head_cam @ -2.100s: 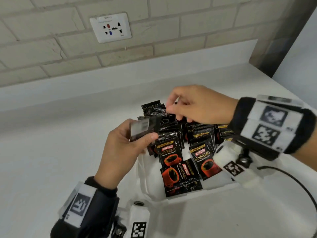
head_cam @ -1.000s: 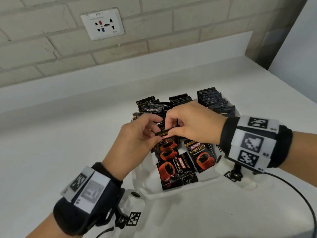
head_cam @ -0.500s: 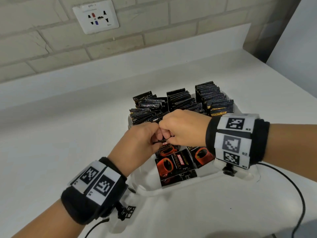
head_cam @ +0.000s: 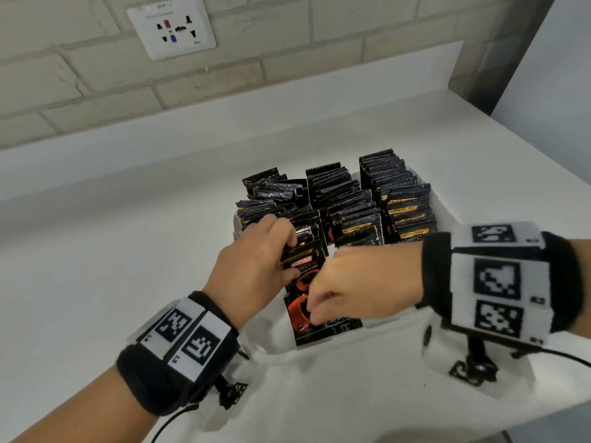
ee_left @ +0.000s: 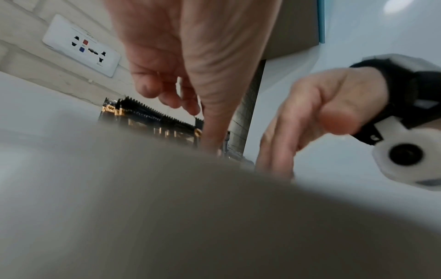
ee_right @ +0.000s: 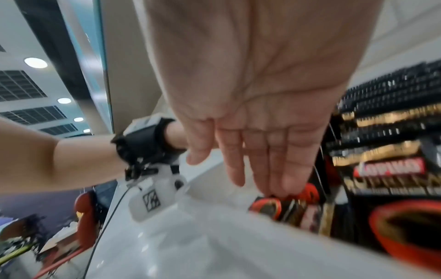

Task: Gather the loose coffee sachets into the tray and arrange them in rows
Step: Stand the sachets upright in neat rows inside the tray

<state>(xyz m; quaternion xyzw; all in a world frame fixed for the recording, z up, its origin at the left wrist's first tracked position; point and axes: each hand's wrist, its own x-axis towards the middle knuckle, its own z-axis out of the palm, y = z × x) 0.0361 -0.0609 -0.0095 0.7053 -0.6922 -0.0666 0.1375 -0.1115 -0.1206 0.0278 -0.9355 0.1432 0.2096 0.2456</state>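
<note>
White tray [head_cam: 275, 353] sits on a white counter [head_cam: 96, 266], near centre of the head view. Three rows of black coffee sachets [head_cam: 393, 193] stand on edge in the tray's far half, running toward 12 o'clock; left row is ragged, middle and right rows tighter. Nearer, toward 6 o'clock, a few sachets lie flat, face up, showing red cups; one flat sachet [head_cam: 319, 327] lies against the near tray wall. Left hand [head_cam: 256, 266] comes in from 8 o'clock, fingers curled onto the top edge of an upright sachet [head_cam: 303, 260] at the near end of the left row, thumb against its printed face: a pinch hold on that sachet. In the left wrist view the same fingers [ee_left: 167, 90] bend down toward the serrated sachet tops; contact there is blurred. Right hand [head_cam: 361, 282] comes in from 3 o'clock, just beside the left hand, nearly touching it. Its fingers [ee_right: 269, 162] are straight and held close together, pointing down, tips on or just above the flat sachets; holding nothing as far as the right wrist view shows. Both wrists wear black bands with printed marker squares. Wall socket plate [head_cam: 171, 28] on the brick wall at 11 o'clock, well apart from the tray.
</note>
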